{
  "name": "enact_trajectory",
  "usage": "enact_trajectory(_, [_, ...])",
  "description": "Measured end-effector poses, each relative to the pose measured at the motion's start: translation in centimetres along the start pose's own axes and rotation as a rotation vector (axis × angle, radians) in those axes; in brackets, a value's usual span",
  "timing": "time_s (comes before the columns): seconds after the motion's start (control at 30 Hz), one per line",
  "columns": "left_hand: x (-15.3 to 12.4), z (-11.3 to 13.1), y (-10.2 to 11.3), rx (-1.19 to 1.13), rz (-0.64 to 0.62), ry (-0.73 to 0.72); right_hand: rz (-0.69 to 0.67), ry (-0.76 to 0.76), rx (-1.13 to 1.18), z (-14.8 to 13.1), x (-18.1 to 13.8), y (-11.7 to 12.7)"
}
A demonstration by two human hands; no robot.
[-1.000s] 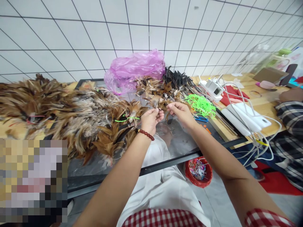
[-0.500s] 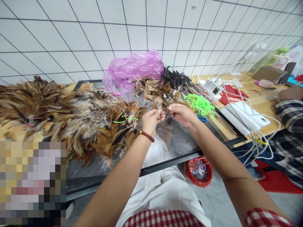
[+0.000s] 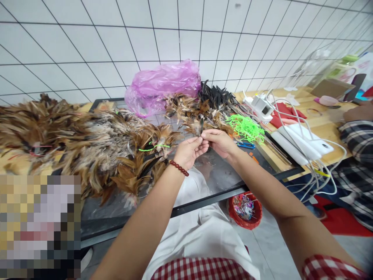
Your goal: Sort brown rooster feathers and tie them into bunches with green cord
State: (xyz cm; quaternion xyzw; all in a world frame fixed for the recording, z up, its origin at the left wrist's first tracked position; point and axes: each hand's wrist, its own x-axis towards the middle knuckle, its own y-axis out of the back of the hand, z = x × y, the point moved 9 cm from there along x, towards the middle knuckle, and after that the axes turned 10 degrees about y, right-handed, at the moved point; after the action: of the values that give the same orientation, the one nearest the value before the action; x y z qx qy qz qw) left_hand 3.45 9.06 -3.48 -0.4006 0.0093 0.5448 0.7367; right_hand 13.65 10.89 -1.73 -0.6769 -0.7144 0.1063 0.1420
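My left hand (image 3: 189, 151), with a red bead bracelet on its wrist, is closed in a pinch over the dark tabletop. My right hand (image 3: 219, 142) meets it, thumb and forefinger pressed together. A small dark feather (image 3: 201, 124) stands up from where the fingertips meet; its lower end is hidden by them. Just behind my hands lies a pile of brown and tan feathers (image 3: 189, 107). Left of them, a feather bunch has a bright green tie (image 3: 154, 147) across it, beside a large heap of pale and brown feathers (image 3: 107, 136).
A pink plastic bag (image 3: 166, 83) and black feathers (image 3: 217, 95) sit near the tiled wall. Green strings (image 3: 246, 127), a blue-handled tool (image 3: 245, 145) and white cables (image 3: 329, 171) lie right. A red basket (image 3: 246, 223) of scraps stands below. A person's plaid sleeve (image 3: 357, 140) shows far right.
My hands have come together, fingertips now touching where a gap was before. The right hand moved slightly left, and the feather now points upward. Orange pieces beside the right forearm have come into view.
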Motion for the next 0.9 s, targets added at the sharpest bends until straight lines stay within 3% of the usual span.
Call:
enact_trajectory(0.1, [0.1, 0.3, 0.0, 0.040, 0.008, -0.036, -0.041, 0.020, 0.019, -0.2, 0.0, -0.2])
enact_trajectory(0.2, [0.1, 0.3, 0.0, 0.029, -0.014, -0.026, -0.172, -0.074, 0.070, 0.3, -0.4, -1.2])
enact_trajectory(0.33, [-0.1, -0.5, -0.6, 0.004, -0.110, 0.113, -0.305, -0.152, 0.077, 0.6, -1.0, -2.1])
enact_trajectory(0.43, [-0.3, -1.5, -1.1, 0.014, -0.194, 0.249, -0.285, -0.167, 0.077, 0.7, -1.0, -1.8])
enact_trajectory(0.5, [-0.4, -1.7, -1.2, 0.037, -0.201, 0.266, -0.232, -0.153, 0.057, 0.7, -0.7, -1.2])
enact_trajectory(0.63, [-0.4, -1.1, -1.0, 0.098, -0.161, 0.169, -0.134, -0.072, -0.002, 0.3, -0.1, -0.1])
enact_trajectory(0.9, [-0.3, -0.3, -0.5, 0.213, -0.042, 0.040, -0.125, 0.017, -0.104, -0.4, 0.0, -0.3])
